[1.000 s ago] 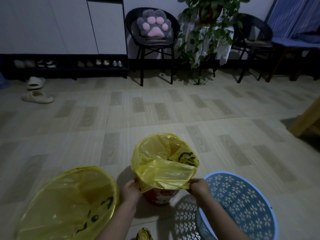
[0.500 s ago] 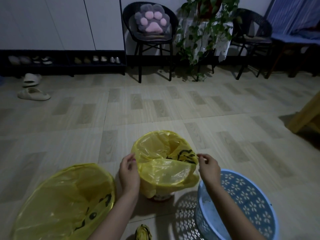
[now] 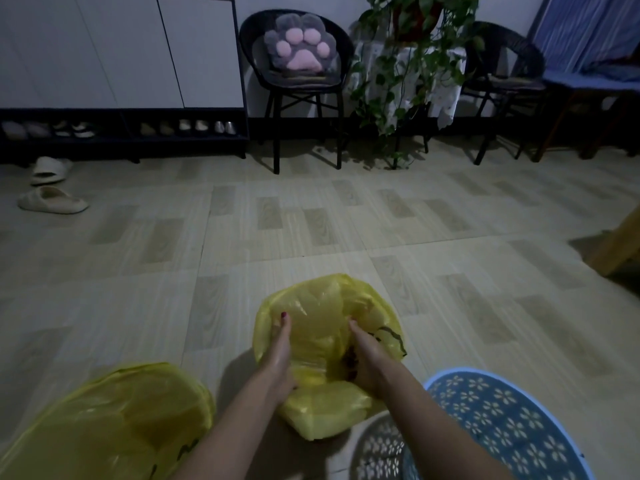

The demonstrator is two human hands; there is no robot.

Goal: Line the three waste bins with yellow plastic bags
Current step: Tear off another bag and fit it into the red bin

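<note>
1. Nearest to the camera, at the lower left, stands a large bin (image 3: 104,427) that already wears a yellow bag over its rim, so I judge this one as finished.
2. At the lower right is a blue basket (image 3: 502,420) with a flower pattern cut into its wall. No bag is visible in it, so it seems to be the bin that remains.
3. Between them, a little farther, is the small bin (its own body is almost fully covered), and the yellow bag (image 3: 329,341) is folded down over its rim and hangs on the near side.
4. Both arms reach into this bag. I believe the purpose is to press the plastic down and outward, so that it lies against the inner wall and does not puff up.
5. The left hand (image 3: 277,351) lies along the left inner side of the bag, fingers stretched and close together, flat against the plastic, gripping nothing.
6. The right hand (image 3: 363,358) is pushed deeper on the right side. It touches the plastic, but its fingers are hidden in the folds, so I cannot tell how far open it is.
7. Far behind, by the wall, are a chair (image 3: 298,81) with a paw cushion, a plant (image 3: 408,64) and slippers (image 3: 52,199), all well apart from the work.
</note>
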